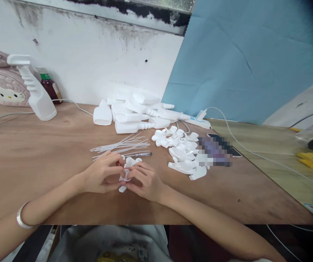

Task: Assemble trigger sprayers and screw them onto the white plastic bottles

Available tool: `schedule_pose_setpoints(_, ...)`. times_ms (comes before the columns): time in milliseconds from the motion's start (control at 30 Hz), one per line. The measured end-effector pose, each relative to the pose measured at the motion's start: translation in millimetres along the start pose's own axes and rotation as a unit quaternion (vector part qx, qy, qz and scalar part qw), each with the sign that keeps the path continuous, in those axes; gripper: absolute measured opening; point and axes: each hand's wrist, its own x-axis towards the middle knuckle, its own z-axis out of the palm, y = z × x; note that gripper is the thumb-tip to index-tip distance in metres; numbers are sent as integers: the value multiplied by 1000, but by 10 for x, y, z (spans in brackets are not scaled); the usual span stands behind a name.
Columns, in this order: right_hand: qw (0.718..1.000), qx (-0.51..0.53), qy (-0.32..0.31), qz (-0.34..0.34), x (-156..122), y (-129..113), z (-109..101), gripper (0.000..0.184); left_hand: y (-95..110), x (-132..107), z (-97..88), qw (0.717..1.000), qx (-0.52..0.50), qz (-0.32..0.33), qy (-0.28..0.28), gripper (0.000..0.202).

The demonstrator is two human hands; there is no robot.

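Observation:
My left hand [103, 174] and my right hand [144, 181] meet over the wooden table [36, 156], both with fingers curled on one small white plastic sprayer head [126, 175] held between them. Just beyond my fingers lie a bundle of thin white dip tubes [120, 145] and a slim metal tool [141, 154]. To the right sits a pile of white sprayer heads [180, 149]. Further back is a heap of white plastic bottles [134, 112]. A bracelet circles my left wrist.
A white spray bottle [34, 91] stands at the back left, beside a pink cat-faced object [4, 91] and a small dark bottle [49, 87]. A phone [222, 145] and a power strip with white cables [200, 122] lie to the right. Blue sheet covers the wall behind.

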Motion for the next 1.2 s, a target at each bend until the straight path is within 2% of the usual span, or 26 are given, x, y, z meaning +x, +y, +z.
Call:
schedule_pose_setpoints(267,1000,14,-5,-6,10,15,-6,11,7,-5,-9,999,47,7,-6,12)
schedule_pose_setpoints(733,999,14,-20,-33,83,1,-23,10,-59,2,-13,998,44,43,-7,6)
schedule_pose_setpoints(1000,998,19,-51,-25,99,2,-39,13,-59,0,-19,998,37,57,-14,9)
schedule_pose_setpoints(1200,998,44,-47,-17,42,31,-18,11,-56,-19,5,999,2,51,3,6)
